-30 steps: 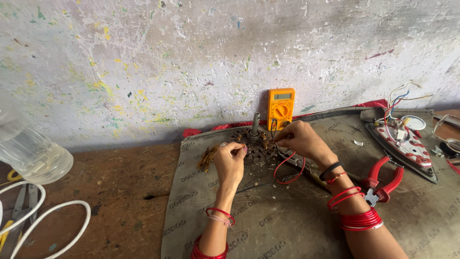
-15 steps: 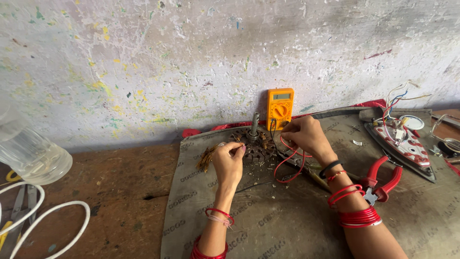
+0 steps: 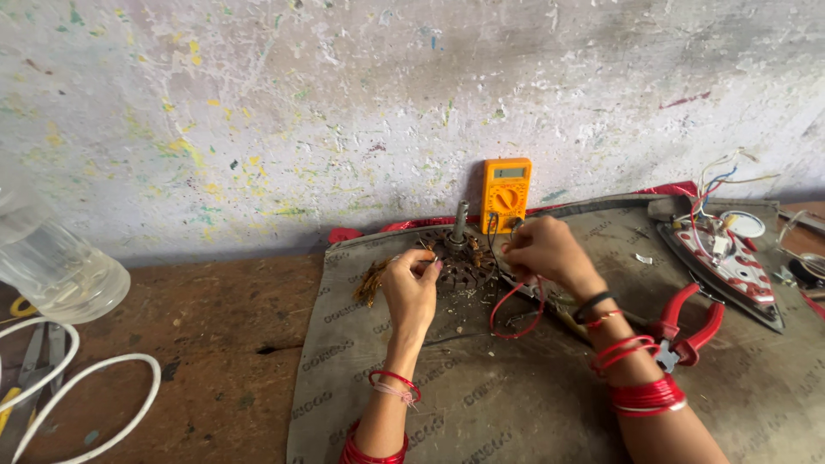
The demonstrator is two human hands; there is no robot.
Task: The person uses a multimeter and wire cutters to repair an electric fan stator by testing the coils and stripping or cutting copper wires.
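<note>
- Grey mat (image 3: 516,404) is spread on the bench (image 3: 198,361); red pliers (image 3: 687,331) are left beside the right forearm
- Motor stator (image 3: 460,258) sits on the mat before the orange multimeter (image 3: 505,193)
- Winding test judged in hand; steady probe contact is needed next
- Left hand (image 3: 411,288) is pinched on a winding lead
- Right hand (image 3: 541,249) is closed around the red test lead (image 3: 516,305)

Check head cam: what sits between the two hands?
The round wound motor core with its upright shaft lies between left hand and right hand.
</note>
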